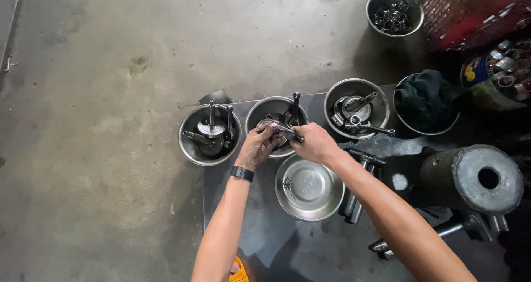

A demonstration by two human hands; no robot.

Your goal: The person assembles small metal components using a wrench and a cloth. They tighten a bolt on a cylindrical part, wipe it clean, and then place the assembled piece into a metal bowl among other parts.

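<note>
Bare concrete floor (pixel 99 94) lies open left of both hands' (pixel 287 141) grip.

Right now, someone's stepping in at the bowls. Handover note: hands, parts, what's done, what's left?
Left hand and right hand together grip a small metal part over the middle bowl.
Left bowl holds metal shaft parts; so does the bowl right of the middle one. The near bowl, just under the hands, holds only a small piece or two.
Done: three bowls carry parts.
Left: the held part is not yet set down; the near bowl is almost bare.
</note>
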